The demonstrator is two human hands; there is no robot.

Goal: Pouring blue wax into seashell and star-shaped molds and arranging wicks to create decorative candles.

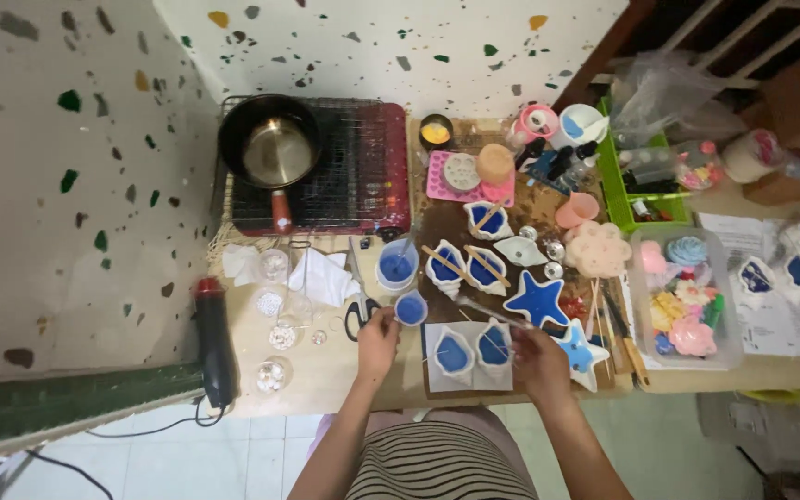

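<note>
Head view shows the left hand (378, 339) pinching a small cup of blue liquid (410, 308), while the right hand (537, 356) grips a thin stick (493, 314) above two shell moulds (473, 353) on white paper. Both moulds already hold blue, as do the shell moulds behind (467, 267) and the star mould (536, 300), so pouring looks largely done; a little blue remains in the cup.

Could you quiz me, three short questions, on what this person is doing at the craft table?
1. True or false: the left hand holds a small cup of blue liquid.
2. What shape is the big blue-filled mould above the right hand? A star, B heart, C ring.
3. What stands on the red stove?

Key:
1. True, its fingers touch the cup.
2. A.
3. A black saucepan.
</note>
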